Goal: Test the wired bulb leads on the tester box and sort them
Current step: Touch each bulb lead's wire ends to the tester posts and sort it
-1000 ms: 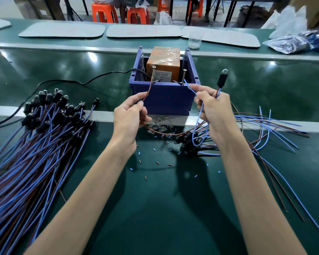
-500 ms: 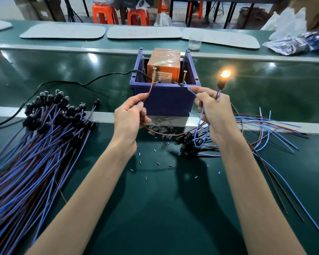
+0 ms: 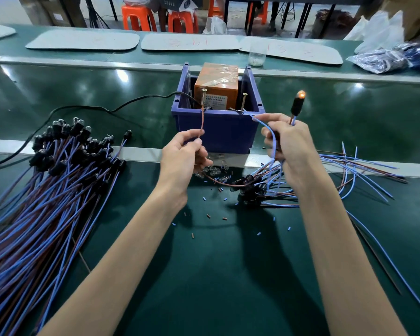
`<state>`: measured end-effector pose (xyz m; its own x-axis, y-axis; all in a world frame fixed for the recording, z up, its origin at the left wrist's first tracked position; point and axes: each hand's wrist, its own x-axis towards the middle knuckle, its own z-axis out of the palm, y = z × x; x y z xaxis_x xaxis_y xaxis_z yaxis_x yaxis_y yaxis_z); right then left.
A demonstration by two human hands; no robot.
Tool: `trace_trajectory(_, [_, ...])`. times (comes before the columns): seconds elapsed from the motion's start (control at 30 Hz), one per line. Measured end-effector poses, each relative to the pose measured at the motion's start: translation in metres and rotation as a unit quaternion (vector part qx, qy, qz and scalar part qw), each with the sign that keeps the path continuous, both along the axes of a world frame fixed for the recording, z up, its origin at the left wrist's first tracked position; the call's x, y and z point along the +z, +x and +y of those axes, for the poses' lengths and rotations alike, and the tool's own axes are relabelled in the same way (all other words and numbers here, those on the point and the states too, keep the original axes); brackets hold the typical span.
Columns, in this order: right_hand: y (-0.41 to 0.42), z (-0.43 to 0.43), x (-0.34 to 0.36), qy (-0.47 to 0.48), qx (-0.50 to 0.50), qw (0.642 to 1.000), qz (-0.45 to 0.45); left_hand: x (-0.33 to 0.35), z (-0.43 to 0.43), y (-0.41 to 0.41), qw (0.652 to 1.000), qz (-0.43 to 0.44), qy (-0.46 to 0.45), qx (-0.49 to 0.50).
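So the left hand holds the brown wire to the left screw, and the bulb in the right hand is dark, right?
Not dark: the head view shows the bulb in the right hand glowing orange. The left hand does hold the brown wire to the left screw.

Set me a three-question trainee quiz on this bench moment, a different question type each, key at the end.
1. True or false: the wired bulb held up by the right hand is glowing.
2. Which does the left hand pinch? A. a blue wire B. the brown wire C. the black power cord
3. Fill in: the big pile of wired bulbs lies on the ___ side of the blue bin.
Key: 1 true; 2 B; 3 left.
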<state>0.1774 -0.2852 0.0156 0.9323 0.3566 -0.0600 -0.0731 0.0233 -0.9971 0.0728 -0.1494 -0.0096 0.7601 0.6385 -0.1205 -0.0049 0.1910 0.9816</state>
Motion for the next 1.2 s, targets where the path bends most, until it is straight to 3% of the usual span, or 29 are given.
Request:
trace_trajectory(0.13, [0.003, -0.008, 0.008, 0.035, 0.025, 0.998, 0.039, 0.004, -0.014, 0.003, 0.992, 0.04, -0.048, -0.113])
trace_trajectory(0.23, [0.007, -0.012, 0.011, -0.06, 0.014, 0.998, 0.001, 0.008, -0.018, 0.003, 0.964, 0.04, -0.181, -0.193])
trace_trajectory(0.33, [0.012, -0.018, 0.01, -0.149, -0.045, 0.987, -0.04, 0.005, -0.015, 0.0, 0.945, -0.013, -0.256, -0.204])
trace_trajectory(0.47, [0.013, -0.03, 0.013, 0.021, -0.07, 0.997, 0.013, 0.005, -0.005, -0.002, 0.934, -0.053, -0.298, -0.187])
trace_trajectory(0.57, [0.016, -0.035, 0.022, 0.096, -0.136, 0.985, -0.054, 0.009, 0.006, -0.004, 0.949, -0.048, -0.263, -0.167])
trace_trajectory(0.63, [0.018, -0.036, 0.021, 0.017, -0.207, 0.963, -0.169, 0.011, 0.011, -0.005, 0.969, -0.022, -0.199, -0.144])
trace_trajectory(0.73, [0.012, -0.033, 0.016, -0.185, -0.3, 0.847, -0.398, 0.012, 0.016, -0.005, 0.988, 0.011, -0.106, -0.109])
trace_trajectory(0.77, [0.009, -0.03, 0.014, -0.214, -0.3, 0.817, -0.443, 0.013, 0.017, -0.005, 0.991, 0.016, -0.088, -0.099])
trace_trajectory(0.83, [0.006, -0.025, 0.01, -0.26, -0.28, 0.795, -0.472, 0.013, 0.017, -0.006, 0.994, 0.023, -0.066, -0.09])
trace_trajectory(0.97, [0.008, -0.022, -0.001, -0.395, -0.161, 0.791, -0.439, 0.012, 0.013, -0.006, 0.994, 0.038, -0.035, -0.092])
trace_trajectory(1.07, [0.011, -0.022, -0.01, -0.502, -0.018, 0.796, -0.337, 0.011, 0.01, -0.005, 0.994, 0.054, -0.018, -0.096])
trace_trajectory(1.2, [0.006, -0.018, -0.017, -0.596, 0.132, 0.763, -0.213, 0.012, 0.008, -0.004, 0.993, 0.069, 0.002, -0.099])
